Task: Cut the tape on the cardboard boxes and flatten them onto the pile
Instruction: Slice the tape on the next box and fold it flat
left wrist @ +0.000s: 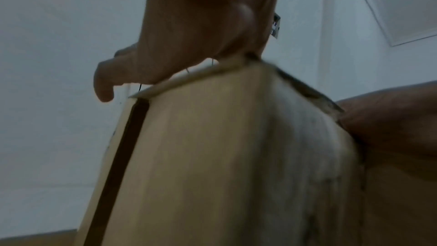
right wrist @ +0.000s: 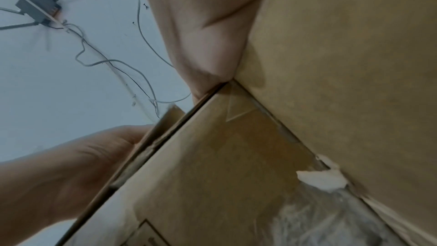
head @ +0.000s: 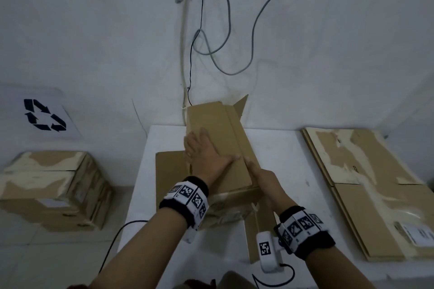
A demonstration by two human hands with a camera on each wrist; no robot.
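Observation:
A brown cardboard box (head: 223, 129) stands partly collapsed in the middle of the white table (head: 286, 159), its flaps spread out at the left and towards me. My left hand (head: 206, 155) lies flat on its upper face with the fingers straight. My right hand (head: 258, 173) presses along the right-hand crease of that face, index finger stretched out. Up close, the left palm (left wrist: 189, 35) bears on the box's top edge (left wrist: 212, 137). The right palm (right wrist: 201, 35) leans against the cardboard (right wrist: 343, 63). No cutter is in sight.
A pile of flattened boxes (head: 364, 183) lies on the table's right side. A taped, unflattened box (head: 54, 185) sits on the floor at the left, below a recycling sign (head: 44, 115). Cables (head: 204, 49) hang on the wall behind.

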